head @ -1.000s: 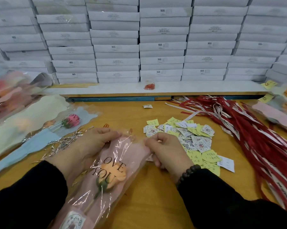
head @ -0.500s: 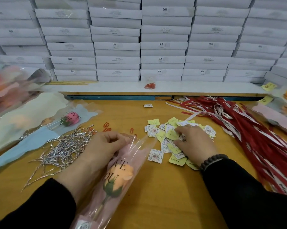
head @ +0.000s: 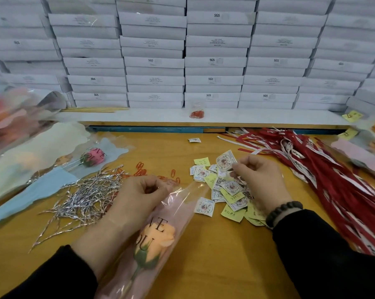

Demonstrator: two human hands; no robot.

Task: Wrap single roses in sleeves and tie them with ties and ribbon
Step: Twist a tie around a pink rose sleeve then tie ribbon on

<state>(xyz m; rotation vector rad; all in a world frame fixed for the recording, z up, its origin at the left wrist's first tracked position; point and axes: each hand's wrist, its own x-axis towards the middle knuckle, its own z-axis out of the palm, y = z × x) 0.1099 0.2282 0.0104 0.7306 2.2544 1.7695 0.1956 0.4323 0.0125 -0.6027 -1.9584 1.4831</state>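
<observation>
A person stood at a yellow wooden worktop [head: 214,255], seen from their own head looking down. Their left hand [head: 139,197] pinched the open top edge of a clear pink sleeve [head: 182,203], fingers curled on the film. Inside lay a peach rose [head: 157,236], its head near the person and its stem running off the near edge, with black lettering printed across the film over it.

Their right hand [head: 257,178] pinched a small white printed card [head: 225,160], lifted just above a loose pile of white and yellow cards [head: 225,195] to the right of the sleeve. A dark bead bracelet [head: 282,210] circled that wrist.

To the left of the sleeve lay a scatter of silver twist ties [head: 83,197], with a few orange paper clips [head: 141,169] beyond it. Far right, a thick sheaf of red and white ribbons [head: 333,180] fanned across the worktop. On the left lay more sleeves, one holding a pink rose [head: 93,157]. Stacked white boxes [head: 214,61] filled the back.

The risks seemed small but real (the film looked slippery): the mouth of the sleeve could fall shut if the left pinch eased, and the card could snag on the edge, or carry a second card stuck beneath it.
</observation>
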